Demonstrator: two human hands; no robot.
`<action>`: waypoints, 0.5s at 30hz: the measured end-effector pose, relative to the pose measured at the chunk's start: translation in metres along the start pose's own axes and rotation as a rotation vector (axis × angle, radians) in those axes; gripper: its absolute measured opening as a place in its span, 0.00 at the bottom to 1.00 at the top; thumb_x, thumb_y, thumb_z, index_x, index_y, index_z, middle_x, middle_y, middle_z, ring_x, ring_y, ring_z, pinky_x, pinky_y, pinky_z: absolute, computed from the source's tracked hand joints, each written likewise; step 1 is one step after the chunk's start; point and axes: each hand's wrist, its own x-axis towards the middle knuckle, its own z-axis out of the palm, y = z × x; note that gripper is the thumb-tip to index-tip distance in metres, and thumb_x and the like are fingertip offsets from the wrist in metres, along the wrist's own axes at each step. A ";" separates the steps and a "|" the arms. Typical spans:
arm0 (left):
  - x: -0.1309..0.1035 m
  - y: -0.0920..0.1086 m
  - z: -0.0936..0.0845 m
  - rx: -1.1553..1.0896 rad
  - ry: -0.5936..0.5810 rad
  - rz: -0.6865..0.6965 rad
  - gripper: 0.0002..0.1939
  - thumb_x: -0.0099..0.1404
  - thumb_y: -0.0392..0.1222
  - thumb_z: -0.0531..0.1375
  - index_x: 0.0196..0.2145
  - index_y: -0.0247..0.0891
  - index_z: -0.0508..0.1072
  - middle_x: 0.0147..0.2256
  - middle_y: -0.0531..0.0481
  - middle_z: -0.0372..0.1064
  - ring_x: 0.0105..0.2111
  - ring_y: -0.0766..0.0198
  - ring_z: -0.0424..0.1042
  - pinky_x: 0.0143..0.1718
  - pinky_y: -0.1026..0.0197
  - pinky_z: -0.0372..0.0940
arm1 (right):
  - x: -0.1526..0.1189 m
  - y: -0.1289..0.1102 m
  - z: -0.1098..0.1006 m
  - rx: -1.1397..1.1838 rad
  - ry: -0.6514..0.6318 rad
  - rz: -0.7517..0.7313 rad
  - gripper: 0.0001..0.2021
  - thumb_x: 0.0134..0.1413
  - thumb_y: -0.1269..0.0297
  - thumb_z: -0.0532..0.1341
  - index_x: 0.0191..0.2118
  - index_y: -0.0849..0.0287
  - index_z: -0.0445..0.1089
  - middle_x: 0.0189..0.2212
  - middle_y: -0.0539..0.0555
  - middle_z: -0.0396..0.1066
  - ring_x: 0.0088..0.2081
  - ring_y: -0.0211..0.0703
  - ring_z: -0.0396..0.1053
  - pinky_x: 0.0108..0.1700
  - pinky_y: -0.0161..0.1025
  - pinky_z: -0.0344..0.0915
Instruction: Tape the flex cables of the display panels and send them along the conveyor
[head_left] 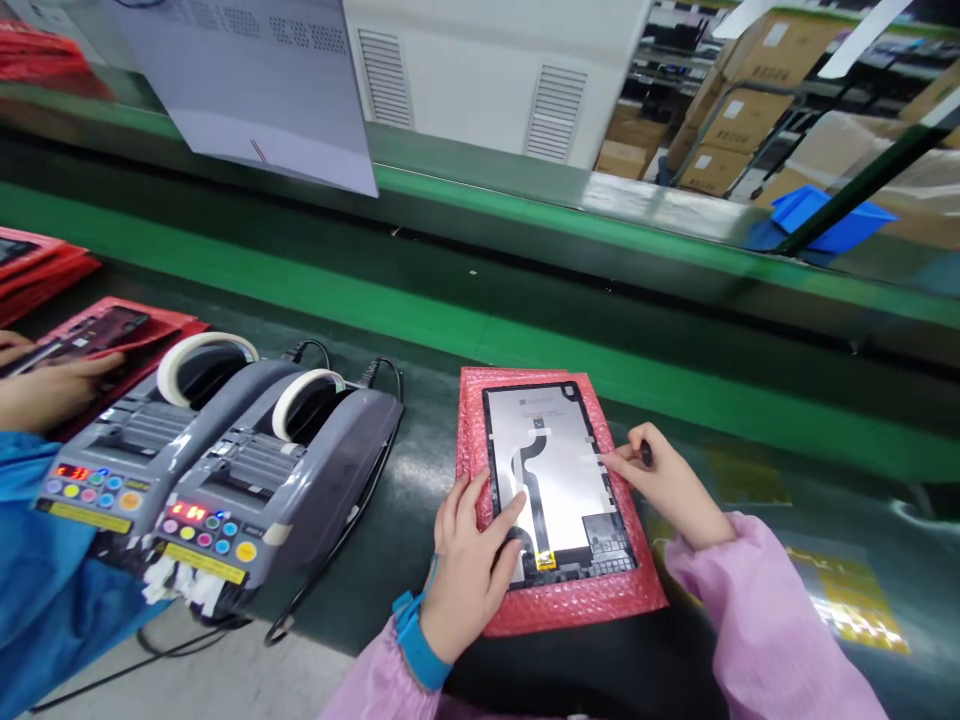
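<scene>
A tablet-like panel [559, 470] with a silver back, a black frame and a black flex cable [534, 490] lies on red bubble wrap [577, 605]. Yellow tape [546, 560] covers the cable's lower end. My left hand [472, 545], with a blue wrist strap, rests with spread fingers on the panel's left side. At the right edge, my right hand [664, 475] pinches at the frame with thumb and forefinger, and a small black tool [646, 453] is held in its curled fingers.
Two grey tape dispensers [322, 470] with cords stand at left. Beyond them a co-worker's hand [60, 390] touches a dark part on red wrap. Yellow film pieces [847, 595] lie at right. A raised green ledge [465, 320] runs behind; a blue bin [832, 220] is at back right.
</scene>
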 end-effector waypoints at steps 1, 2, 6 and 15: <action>0.000 0.000 -0.001 -0.019 -0.014 -0.006 0.26 0.73 0.38 0.54 0.66 0.53 0.65 0.68 0.40 0.50 0.67 0.41 0.52 0.61 0.33 0.61 | -0.002 0.000 0.003 0.013 0.014 -0.013 0.29 0.48 0.37 0.68 0.32 0.50 0.51 0.26 0.45 0.71 0.28 0.44 0.70 0.36 0.43 0.66; 0.000 0.000 -0.003 -0.039 -0.024 -0.014 0.26 0.74 0.37 0.53 0.67 0.52 0.64 0.68 0.40 0.51 0.67 0.42 0.52 0.62 0.33 0.60 | -0.003 0.000 0.005 0.018 0.026 -0.020 0.28 0.49 0.37 0.68 0.33 0.50 0.52 0.27 0.46 0.72 0.30 0.44 0.71 0.37 0.43 0.67; -0.003 0.000 -0.005 -0.091 -0.038 -0.050 0.28 0.75 0.37 0.52 0.69 0.50 0.59 0.69 0.41 0.54 0.68 0.45 0.53 0.64 0.36 0.60 | -0.004 0.003 0.009 0.015 0.053 -0.001 0.29 0.47 0.40 0.71 0.37 0.50 0.53 0.32 0.48 0.72 0.31 0.44 0.71 0.38 0.44 0.68; -0.008 0.004 0.003 -0.035 -0.041 -0.096 0.26 0.76 0.39 0.49 0.69 0.50 0.60 0.71 0.42 0.53 0.69 0.40 0.49 0.64 0.33 0.57 | -0.020 -0.008 0.018 0.302 0.112 -0.047 0.26 0.48 0.46 0.74 0.37 0.51 0.57 0.34 0.47 0.73 0.35 0.41 0.72 0.40 0.41 0.71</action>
